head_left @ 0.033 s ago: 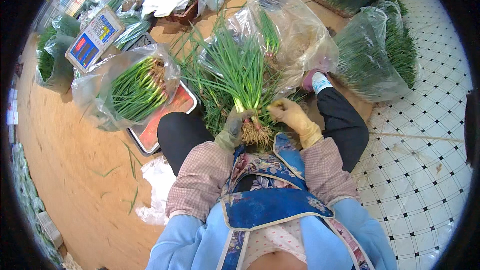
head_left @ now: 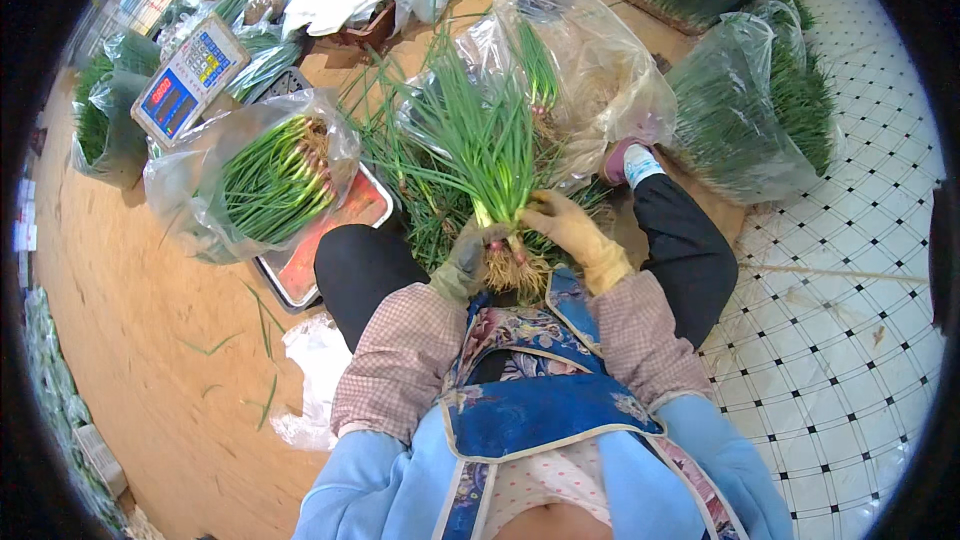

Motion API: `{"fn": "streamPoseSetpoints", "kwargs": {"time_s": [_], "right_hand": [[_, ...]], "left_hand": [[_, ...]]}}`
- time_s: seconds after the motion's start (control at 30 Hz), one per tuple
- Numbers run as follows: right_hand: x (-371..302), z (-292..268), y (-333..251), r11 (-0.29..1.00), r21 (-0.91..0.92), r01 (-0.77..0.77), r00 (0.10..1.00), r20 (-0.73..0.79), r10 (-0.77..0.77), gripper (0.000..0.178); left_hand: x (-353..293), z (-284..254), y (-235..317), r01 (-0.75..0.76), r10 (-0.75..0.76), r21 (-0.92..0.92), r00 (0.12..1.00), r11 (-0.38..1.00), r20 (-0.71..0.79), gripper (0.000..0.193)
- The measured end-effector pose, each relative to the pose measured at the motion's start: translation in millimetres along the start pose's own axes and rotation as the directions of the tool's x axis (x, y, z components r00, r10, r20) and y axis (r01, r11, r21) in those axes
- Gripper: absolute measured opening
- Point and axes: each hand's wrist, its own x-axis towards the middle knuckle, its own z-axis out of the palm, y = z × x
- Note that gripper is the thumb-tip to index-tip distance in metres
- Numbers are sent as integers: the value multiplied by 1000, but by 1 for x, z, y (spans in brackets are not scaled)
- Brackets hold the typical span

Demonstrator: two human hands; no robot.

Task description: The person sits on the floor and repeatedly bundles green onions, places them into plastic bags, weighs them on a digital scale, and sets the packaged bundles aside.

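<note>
A bunch of spring onions [head_left: 475, 135] stands in front of me, green tops pointing away and pale roots toward my apron. My left hand [head_left: 468, 252], in a grey-green stained glove, is closed round its base on the left side. From the right, my right hand [head_left: 572, 228], in a yellowish glove, has its fingers curled against the stalks just above the bulbs. Its fingertips are partly hidden among the stems. Loose spring onions [head_left: 415, 195] lie in a heap under and behind the bunch.
On the left, a clear bag of spring onions [head_left: 275, 185] rests on a scale platform [head_left: 372, 202], near the scale's display [head_left: 190, 80]. An open plastic bag [head_left: 600, 70] lies ahead. Filled bags of greens [head_left: 745, 115] stand to the right, beside the tiled-pattern floor [head_left: 830, 340].
My right hand has moved left and inward, from beside the bunch onto its stalks. The left hand keeps its hold at the base.
</note>
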Motion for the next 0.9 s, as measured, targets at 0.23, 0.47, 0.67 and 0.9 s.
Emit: {"fn": "streamPoseSetpoints", "kwargs": {"time_s": [0.23, 0.47, 0.67, 0.9], "right_hand": [[-4, 25, -31, 755, 655, -4, 1000, -15, 19, 34], [-2, 41, -11, 697, 717, -19, 997, 63, -37, 38], [4, 42, -5, 197, 968, -156, 977, 180, -113, 38], [30, 27, -20, 260, 964, -64, 996, 76, -38, 37]], "left_hand": [[-13, 8, 12, 294, -224, -446, 953, 846, 203, 34], [1, 45, 14, 317, 31, 908, 941, 275, -337, 51], [5, 76, 31, 195, -2, 892, 977, -409, -214, 71], [-6, 62, 118, 90, -122, 993, 989, 69, -82, 46]]}}
